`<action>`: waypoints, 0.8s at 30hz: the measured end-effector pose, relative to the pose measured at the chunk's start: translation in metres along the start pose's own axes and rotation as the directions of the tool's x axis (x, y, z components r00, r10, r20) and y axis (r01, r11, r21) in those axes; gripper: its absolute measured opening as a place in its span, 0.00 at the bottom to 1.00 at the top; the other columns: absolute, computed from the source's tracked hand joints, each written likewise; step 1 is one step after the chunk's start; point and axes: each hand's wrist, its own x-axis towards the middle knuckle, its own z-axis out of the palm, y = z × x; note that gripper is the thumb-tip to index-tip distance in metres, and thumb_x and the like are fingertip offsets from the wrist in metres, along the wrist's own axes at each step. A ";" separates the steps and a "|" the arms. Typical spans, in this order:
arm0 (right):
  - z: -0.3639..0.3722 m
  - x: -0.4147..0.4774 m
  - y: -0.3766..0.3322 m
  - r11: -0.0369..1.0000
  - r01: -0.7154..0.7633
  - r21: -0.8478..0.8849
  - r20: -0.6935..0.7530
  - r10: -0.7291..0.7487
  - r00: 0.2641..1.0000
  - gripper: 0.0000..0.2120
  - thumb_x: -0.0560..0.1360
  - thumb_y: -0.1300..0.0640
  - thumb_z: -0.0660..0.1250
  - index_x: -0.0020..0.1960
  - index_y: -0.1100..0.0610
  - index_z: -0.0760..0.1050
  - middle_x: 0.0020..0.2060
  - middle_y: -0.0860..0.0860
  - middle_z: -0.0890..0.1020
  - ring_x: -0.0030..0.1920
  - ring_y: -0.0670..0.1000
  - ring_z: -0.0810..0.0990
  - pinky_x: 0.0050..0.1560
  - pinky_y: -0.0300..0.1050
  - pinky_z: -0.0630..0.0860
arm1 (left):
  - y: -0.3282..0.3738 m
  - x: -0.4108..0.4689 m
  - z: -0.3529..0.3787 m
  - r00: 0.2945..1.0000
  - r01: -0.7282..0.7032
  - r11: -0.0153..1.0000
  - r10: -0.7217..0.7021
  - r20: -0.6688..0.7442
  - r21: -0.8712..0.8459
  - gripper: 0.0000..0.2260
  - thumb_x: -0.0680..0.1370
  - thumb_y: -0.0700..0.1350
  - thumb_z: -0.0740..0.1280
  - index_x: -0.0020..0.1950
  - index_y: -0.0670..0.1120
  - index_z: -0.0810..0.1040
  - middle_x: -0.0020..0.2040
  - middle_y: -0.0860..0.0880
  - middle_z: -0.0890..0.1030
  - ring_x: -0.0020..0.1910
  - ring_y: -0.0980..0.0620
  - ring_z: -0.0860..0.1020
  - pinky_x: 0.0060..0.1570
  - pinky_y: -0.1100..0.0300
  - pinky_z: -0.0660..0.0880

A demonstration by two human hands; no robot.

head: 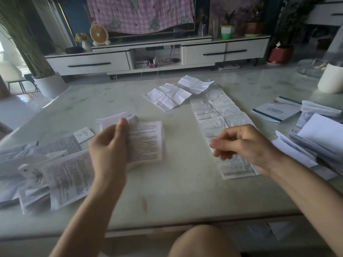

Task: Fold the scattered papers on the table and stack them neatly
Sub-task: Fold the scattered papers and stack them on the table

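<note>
- The left hand (109, 145) gripped a folded white printed paper (146, 140) over the pale marble bench (176, 182).
- The blurred right hand (246, 143), loosely curled, seemingly held nothing above a long creased white leaflet (219, 115).

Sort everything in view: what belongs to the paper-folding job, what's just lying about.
Job: folded leaflet in left hand; long unfolded leaflet; creased sheets; left paper pile; right paper stack.
Lying about: white container; desk fan; potted plant.
</note>
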 end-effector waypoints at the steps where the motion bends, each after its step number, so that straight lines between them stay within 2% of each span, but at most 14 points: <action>1: -0.007 0.000 0.001 1.000 -0.012 0.007 -0.050 0.012 0.999 0.05 0.70 0.63 0.70 0.37 0.65 0.77 0.26 0.52 0.81 0.26 0.47 0.75 0.29 0.34 0.71 | 0.003 0.006 -0.007 1.000 -0.016 0.999 0.016 0.011 0.040 0.16 0.73 0.53 0.67 0.27 0.48 0.76 0.30 0.48 0.69 0.33 0.52 0.65 0.36 0.56 0.61; 3: -0.006 -0.002 -0.001 0.998 0.007 0.069 -0.070 -0.002 0.998 0.06 0.70 0.60 0.69 0.39 0.63 0.78 0.29 0.51 0.81 0.29 0.47 0.76 0.31 0.34 0.73 | 0.005 0.004 -0.012 0.992 -0.099 0.987 0.089 0.084 0.127 0.20 0.70 0.57 0.66 0.29 0.41 0.73 0.30 0.47 0.68 0.32 0.52 0.64 0.34 0.56 0.60; 5: 0.012 -0.008 -0.009 0.991 0.011 0.131 0.046 -0.017 0.999 0.11 0.68 0.52 0.68 0.46 0.59 0.78 0.37 0.51 0.83 0.34 0.48 0.80 0.36 0.36 0.76 | 0.001 -0.009 -0.003 0.977 -0.164 0.966 0.131 0.168 0.202 0.29 0.68 0.60 0.64 0.33 0.31 0.71 0.30 0.46 0.68 0.31 0.52 0.64 0.33 0.56 0.59; 7: 0.034 -0.010 -0.012 0.991 -0.026 0.130 0.192 0.000 0.981 0.22 0.64 0.48 0.68 0.55 0.55 0.74 0.45 0.52 0.83 0.42 0.50 0.83 0.41 0.40 0.79 | -0.004 -0.019 0.006 0.969 -0.196 0.955 0.153 0.197 0.221 0.30 0.69 0.60 0.63 0.33 0.30 0.69 0.28 0.47 0.66 0.30 0.53 0.63 0.32 0.58 0.58; 8: 0.044 -0.010 -0.011 0.991 -0.050 0.121 0.230 0.021 0.973 0.24 0.64 0.48 0.70 0.58 0.55 0.73 0.48 0.54 0.83 0.44 0.50 0.83 0.42 0.42 0.80 | -0.007 -0.021 0.010 0.971 -0.190 0.959 0.152 0.185 0.208 0.28 0.70 0.59 0.64 0.32 0.31 0.68 0.28 0.47 0.64 0.29 0.53 0.62 0.31 0.58 0.57; 9: 0.050 -0.009 -0.008 0.991 -0.067 0.115 0.240 0.038 0.970 0.23 0.65 0.51 0.71 0.58 0.57 0.73 0.47 0.55 0.83 0.44 0.51 0.83 0.41 0.42 0.80 | -0.009 -0.023 0.014 0.976 -0.175 0.966 0.145 0.163 0.192 0.27 0.71 0.56 0.64 0.32 0.30 0.68 0.28 0.46 0.64 0.29 0.53 0.62 0.30 0.58 0.57; 11: 0.056 -0.004 -0.003 0.990 -0.087 0.107 0.205 0.064 0.977 0.14 0.69 0.59 0.72 0.51 0.63 0.75 0.39 0.56 0.83 0.35 0.49 0.82 0.35 0.38 0.79 | -0.012 -0.024 0.016 0.980 -0.172 0.967 0.148 0.133 0.187 0.25 0.73 0.53 0.63 0.33 0.29 0.69 0.28 0.46 0.65 0.29 0.53 0.62 0.31 0.58 0.58; 13: 0.057 0.001 0.001 0.988 -0.108 0.111 0.166 0.089 0.982 0.07 0.70 0.61 0.71 0.45 0.64 0.75 0.32 0.53 0.81 0.28 0.47 0.80 0.29 0.36 0.76 | -0.013 -0.025 0.014 0.973 -0.226 0.930 0.202 0.110 0.290 0.24 0.75 0.51 0.63 0.30 0.34 0.65 0.26 0.49 0.62 0.28 0.58 0.60 0.28 0.60 0.58; 16: 0.062 0.007 0.006 0.992 -0.099 0.073 0.139 0.089 0.986 0.08 0.71 0.60 0.71 0.44 0.64 0.75 0.28 0.52 0.79 0.24 0.44 0.77 0.25 0.33 0.71 | -0.018 -0.029 0.007 0.964 -0.257 0.850 0.259 0.061 0.459 0.23 0.79 0.45 0.64 0.27 0.45 0.58 0.24 0.55 0.57 0.25 0.56 0.59 0.25 0.66 0.57; 18: 0.070 0.008 0.010 0.996 -0.092 -0.011 0.115 0.093 0.989 0.09 0.71 0.58 0.72 0.40 0.62 0.75 0.26 0.50 0.77 0.21 0.42 0.73 0.24 0.33 0.69 | -0.025 -0.034 0.002 0.974 -0.201 0.849 0.225 0.010 0.489 0.22 0.79 0.45 0.63 0.27 0.46 0.58 0.23 0.54 0.57 0.24 0.57 0.60 0.25 0.67 0.58; 22: 0.084 0.019 0.004 0.988 -0.043 -0.152 0.118 0.062 0.991 0.09 0.72 0.58 0.71 0.36 0.60 0.74 0.24 0.47 0.76 0.20 0.39 0.72 0.25 0.32 0.69 | -0.037 -0.041 -0.013 0.981 -0.110 0.864 0.173 -0.085 0.492 0.21 0.78 0.47 0.64 0.27 0.45 0.61 0.22 0.53 0.60 0.23 0.57 0.60 0.24 0.67 0.59; 24: 0.088 0.030 -0.006 0.994 -0.019 -0.107 0.084 0.028 0.996 0.09 0.74 0.60 0.69 0.36 0.59 0.74 0.23 0.46 0.75 0.20 0.39 0.71 0.24 0.31 0.68 | -0.034 -0.045 -0.026 0.976 -0.118 0.885 0.187 -0.111 0.450 0.15 0.78 0.49 0.63 0.31 0.50 0.70 0.21 0.48 0.68 0.21 0.54 0.67 0.26 0.62 0.67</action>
